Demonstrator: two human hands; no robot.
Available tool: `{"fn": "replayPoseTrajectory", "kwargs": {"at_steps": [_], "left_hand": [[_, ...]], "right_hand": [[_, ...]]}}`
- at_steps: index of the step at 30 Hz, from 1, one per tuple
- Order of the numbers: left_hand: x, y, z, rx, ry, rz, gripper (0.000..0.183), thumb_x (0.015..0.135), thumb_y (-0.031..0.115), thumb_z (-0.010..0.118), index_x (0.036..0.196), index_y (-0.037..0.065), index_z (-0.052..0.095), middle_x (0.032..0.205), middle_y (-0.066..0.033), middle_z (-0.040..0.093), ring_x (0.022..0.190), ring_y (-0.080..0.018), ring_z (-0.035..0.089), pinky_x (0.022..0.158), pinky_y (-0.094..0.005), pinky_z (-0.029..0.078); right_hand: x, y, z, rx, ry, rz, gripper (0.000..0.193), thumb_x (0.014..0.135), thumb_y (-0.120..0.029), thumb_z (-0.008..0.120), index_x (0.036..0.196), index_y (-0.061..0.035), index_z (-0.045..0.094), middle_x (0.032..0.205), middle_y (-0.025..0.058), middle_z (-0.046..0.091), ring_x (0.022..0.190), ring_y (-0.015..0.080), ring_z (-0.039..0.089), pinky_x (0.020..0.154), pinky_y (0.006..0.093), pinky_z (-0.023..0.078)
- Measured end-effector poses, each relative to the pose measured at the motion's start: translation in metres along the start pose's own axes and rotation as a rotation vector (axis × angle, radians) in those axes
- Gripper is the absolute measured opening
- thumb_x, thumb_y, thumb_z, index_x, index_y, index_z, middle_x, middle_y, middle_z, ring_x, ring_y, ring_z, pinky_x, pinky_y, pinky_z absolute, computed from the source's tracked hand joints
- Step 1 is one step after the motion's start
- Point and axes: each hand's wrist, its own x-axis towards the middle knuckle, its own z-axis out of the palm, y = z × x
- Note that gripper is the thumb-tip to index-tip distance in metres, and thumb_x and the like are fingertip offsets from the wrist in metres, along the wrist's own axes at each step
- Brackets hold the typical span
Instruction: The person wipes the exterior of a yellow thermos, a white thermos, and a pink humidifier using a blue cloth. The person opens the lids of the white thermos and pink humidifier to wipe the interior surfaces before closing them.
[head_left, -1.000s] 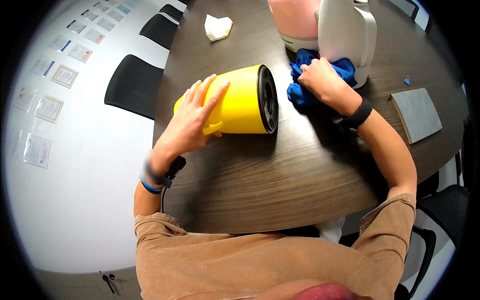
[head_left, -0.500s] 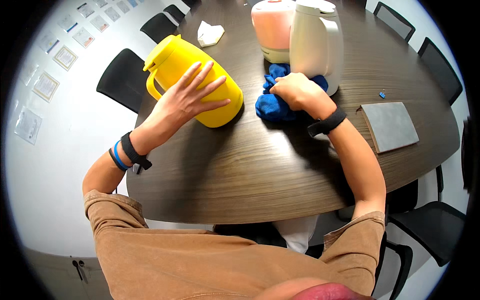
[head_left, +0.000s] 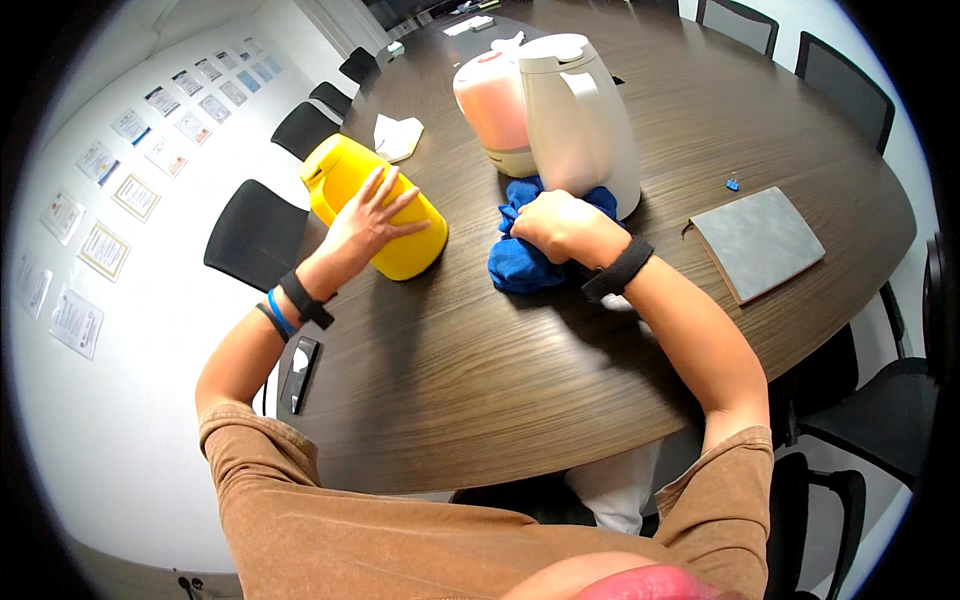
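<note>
Lays the left hand [head_left: 362, 228] open on a yellow jug [head_left: 350, 182], with fingers spread wide against the side. Touches with those long fingers; cannot tell how hard. Has the yellow jug right under that hand, standing on the brown table [head_left: 480, 400], with the lid just past the fingers and to the left. Holds a blue cloth [head_left: 520, 265] in the right hand [head_left: 568, 228], bent into a fist. Squeezes the cloth into a bunch, with blue folds poking out on both sides of the grip. Cannot see the fingertips under the fist. Has a tall white jug [head_left: 575, 130] just past that fist, and a round pink machine [head_left: 490, 105] partly behind, to the left. Beyond the left hand and the yellow jug, has a bit of white paper [head_left: 398, 138]. Well to the right of the fist, has a gray notebook [head_left: 760, 242] and a tiny blue thing [head_left: 733, 183]. Near the left wrist, has a flat black thing [head_left: 300, 375].
</note>
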Motion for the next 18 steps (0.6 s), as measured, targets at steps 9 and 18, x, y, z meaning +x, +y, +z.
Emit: {"fn": "replayPoseTrajectory", "kwargs": {"at_steps": [9, 18], "left_hand": [[0.04, -0.04, 0.078, -0.142, -0.067, -0.027, 0.102, 0.077, 0.018, 0.092, 0.161, 0.049, 0.044, 0.175, -0.0054, 0.035, 0.165, -0.035, 0.021, 0.136, -0.0571, 0.017], [0.099, -0.018, -0.057, -1.118, 0.73, -0.041, 0.08, 0.098, 0.028, 0.08, 0.163, 0.013, 0.037, 0.151, -0.0214, 0.058, 0.137, -0.0361, 0.06, 0.116, -0.0495, 0.051]], "right_hand": [[-0.003, -0.009, -0.004, -0.048, -0.022, 0.045, 0.02, 0.078, -0.005, 0.076, 0.098, -0.0111, 0.078, 0.098, 0.0114, 0.078, 0.098, 0.035, 0.076, 0.081, 0.0459, 0.062], [-0.005, -0.01, 0.008, 0.018, 0.152, -0.001, 0.007, 0.081, -0.01, 0.075, 0.084, -0.0078, 0.08, 0.09, 0.0157, 0.08, 0.087, 0.0358, 0.078, 0.077, 0.046, 0.063]]}}
